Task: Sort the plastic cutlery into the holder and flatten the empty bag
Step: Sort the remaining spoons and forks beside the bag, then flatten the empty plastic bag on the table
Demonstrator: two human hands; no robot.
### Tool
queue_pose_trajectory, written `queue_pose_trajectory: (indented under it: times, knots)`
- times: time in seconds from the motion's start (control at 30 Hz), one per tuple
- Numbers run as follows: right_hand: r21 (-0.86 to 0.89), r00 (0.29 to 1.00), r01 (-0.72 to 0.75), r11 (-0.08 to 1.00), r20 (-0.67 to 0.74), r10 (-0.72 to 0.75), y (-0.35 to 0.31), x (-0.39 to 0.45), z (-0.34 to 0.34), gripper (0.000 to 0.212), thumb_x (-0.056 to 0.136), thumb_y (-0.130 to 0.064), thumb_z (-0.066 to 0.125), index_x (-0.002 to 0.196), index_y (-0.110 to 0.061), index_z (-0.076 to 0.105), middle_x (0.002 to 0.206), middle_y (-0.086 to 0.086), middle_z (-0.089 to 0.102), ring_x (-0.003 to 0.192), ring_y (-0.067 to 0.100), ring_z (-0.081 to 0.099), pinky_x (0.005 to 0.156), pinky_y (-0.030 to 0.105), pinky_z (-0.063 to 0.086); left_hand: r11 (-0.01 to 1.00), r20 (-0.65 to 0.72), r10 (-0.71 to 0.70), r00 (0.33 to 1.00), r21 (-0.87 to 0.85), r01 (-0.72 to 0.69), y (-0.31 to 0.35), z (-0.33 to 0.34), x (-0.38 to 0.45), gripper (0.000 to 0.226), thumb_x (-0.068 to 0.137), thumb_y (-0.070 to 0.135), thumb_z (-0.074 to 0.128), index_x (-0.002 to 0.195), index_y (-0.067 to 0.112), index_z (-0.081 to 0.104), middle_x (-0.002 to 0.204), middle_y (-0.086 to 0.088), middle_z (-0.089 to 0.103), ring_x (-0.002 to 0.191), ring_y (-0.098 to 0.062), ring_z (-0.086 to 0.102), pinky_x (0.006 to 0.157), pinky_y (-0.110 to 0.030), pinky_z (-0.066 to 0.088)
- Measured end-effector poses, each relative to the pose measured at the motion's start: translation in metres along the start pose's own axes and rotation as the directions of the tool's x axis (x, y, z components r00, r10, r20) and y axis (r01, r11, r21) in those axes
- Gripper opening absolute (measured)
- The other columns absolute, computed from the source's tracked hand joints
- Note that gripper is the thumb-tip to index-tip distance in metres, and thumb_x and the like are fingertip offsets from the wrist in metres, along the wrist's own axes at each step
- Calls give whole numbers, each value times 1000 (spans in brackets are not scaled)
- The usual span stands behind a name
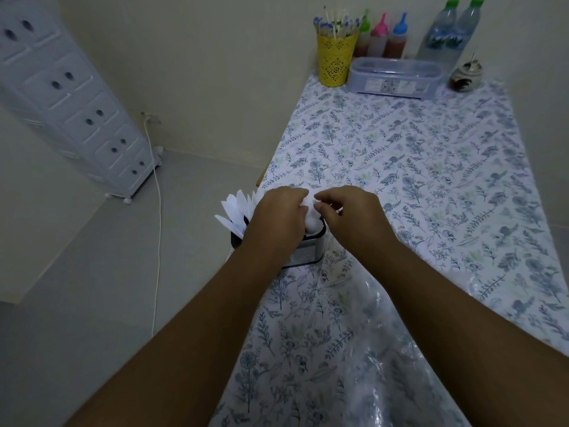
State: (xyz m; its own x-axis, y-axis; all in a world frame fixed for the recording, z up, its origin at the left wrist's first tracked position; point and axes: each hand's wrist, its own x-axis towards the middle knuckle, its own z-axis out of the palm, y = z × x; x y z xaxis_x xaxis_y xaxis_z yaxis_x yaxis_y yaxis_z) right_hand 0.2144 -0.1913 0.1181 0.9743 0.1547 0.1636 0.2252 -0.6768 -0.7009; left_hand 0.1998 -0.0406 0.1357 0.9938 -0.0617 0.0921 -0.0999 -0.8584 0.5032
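1. Holder [304, 251]: sits at the table's left edge, near side. Dark rim, pale wall facing me.
2. Cutlery in it: flat white pieces [235, 211] fan out of the left compartment, tilted left. Round white spoon bowls [312, 221] show in the right compartment, between my two hands.
3. Bag [378, 349]: clear plastic, lies on the table between holder and me, under my right forearm. Creased and glossy, not flat.
4. Both my arms reach forward from the bottom of view and converge over the holder.
5. My left hand [278, 218]: back of hand up, directly over the holder's middle, fingers curled down onto the white spoons. Fingertips hidden, so I cannot tell whether it grips them or only touches them.
6. My right hand [349, 211]: just right of the holder, over its right end. Fingers bent, thumb and forefinger drawn together near a white piece at the spoon tops. Contact too small to confirm; cannot tell if it pinches anything.
7. The two hands are nearly touching at the fingertips.
8. Table [431, 167]: blue floral cloth.
9. Far end: yellow cup [334, 61] of sticks, three sauce bottles [381, 38], a clear lidded box [397, 77], two water bottles [449, 29], a small jar [465, 77].
10. Left, on the floor: white drawer unit [70, 97], a white cable [158, 226] beside it.
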Motion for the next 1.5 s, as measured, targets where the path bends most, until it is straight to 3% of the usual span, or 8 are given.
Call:
queue_pose_trajectory:
  times: [0.13,0.3,0.47,0.6,0.73,0.93,1.3,1.5]
  knots:
    - [24,999,-46,999,2,46,-1,-6,-5,18,95,-19,67,108,-15,79,103,0,78,82,4,61,72,2,38,1000,-31,-21,999,-22,20,6,-4,-10,31,100,13,52,126,8,68,123,-12,68,115,-25,59,98,-30,39]
    - [80,990,-136,987,-27,139,11,-57,-27,17,96,-22,66,106,-18,79,96,-7,75,83,6,65,75,16,49,989,-101,38,994,-139,-52,12,15,-58,25,97,16,56,115,11,73,109,-5,73,100,-19,65,89,-28,47]
    - [-73,955,-294,953,15,296,75,-170,-35,16,94,-25,68,105,-25,79,103,-10,74,98,13,65,89,34,54,981,264,64,962,-192,-13,14,100,-148,39,97,31,48,128,14,64,129,-3,63,123,-20,54,108,-29,38]
    - [-314,944,-327,891,-69,322,120,-272,-40,29,86,-31,60,107,-24,78,112,4,73,109,29,64,98,38,43,972,543,232,807,-111,-205,25,153,-210,66,98,45,42,157,22,25,166,-2,15,153,-22,11,126,-41,9]
    - [-513,864,-313,799,196,464,145,-341,-31,62,78,-39,73,137,-28,62,145,10,57,128,34,57,106,45,45,921,661,269,701,36,-388,13,169,-235,83,96,54,40,158,26,-7,164,0,-23,151,-24,-22,125,-44,-3]
    - [-507,890,-322,800,126,438,135,-321,-38,54,78,-38,73,131,-30,65,123,2,66,113,27,60,92,43,52,912,432,373,821,-10,-410,17,170,-212,58,91,38,54,145,21,44,156,-12,36,145,-32,30,119,-52,28]
    - [-490,745,-354,797,367,557,154,-215,-66,121,62,-48,92,159,-34,20,165,9,16,150,32,19,114,50,37,820,708,120,696,325,-471,35,187,-105,154,54,77,78,156,12,-17,164,-15,-18,150,-39,-18,119,-52,-5]
    - [-581,811,-237,778,322,488,153,-192,-66,105,60,-49,92,146,-26,37,153,13,31,141,32,30,108,45,40,842,644,226,731,248,-479,50,192,-85,129,50,80,77,146,9,28,159,-19,20,150,-39,10,123,-52,16]
